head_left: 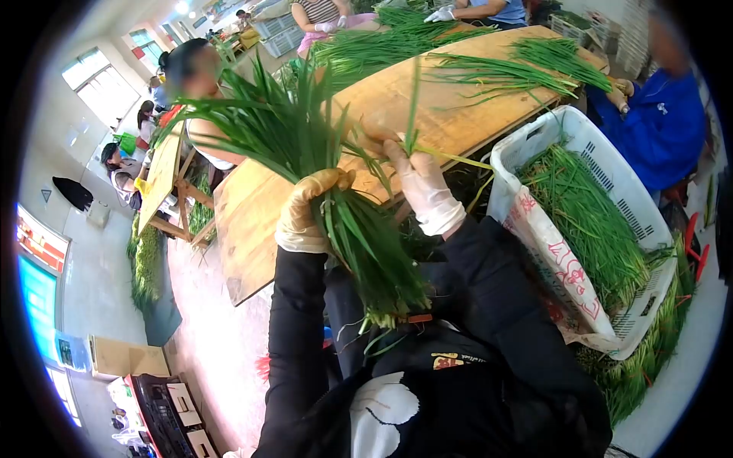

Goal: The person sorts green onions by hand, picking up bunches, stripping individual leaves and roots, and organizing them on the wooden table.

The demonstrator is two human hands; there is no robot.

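Observation:
My gloved left hand (311, 210) is wrapped round the middle of a thick bunch of green chives (359, 244). The leaf tips fan out up and to the left, and the pale root ends hang down near my lap. To the right of the bunch, my gloved right hand (424, 187) has its fingers pinched on a few loose chive leaves (413, 107), one standing upright. A yellowed leaf (458, 159) trails from that hand to the right. Some of the fingertips are hard to make out against the leaves.
A wooden table (259, 221) stretches ahead, with chives (508, 72) spread on it. At my right stands a white plastic crate (569, 122) holding more chives (584, 214) and a printed sack (565, 267). Several people sit around; one in a blue jacket (649, 130) is at right.

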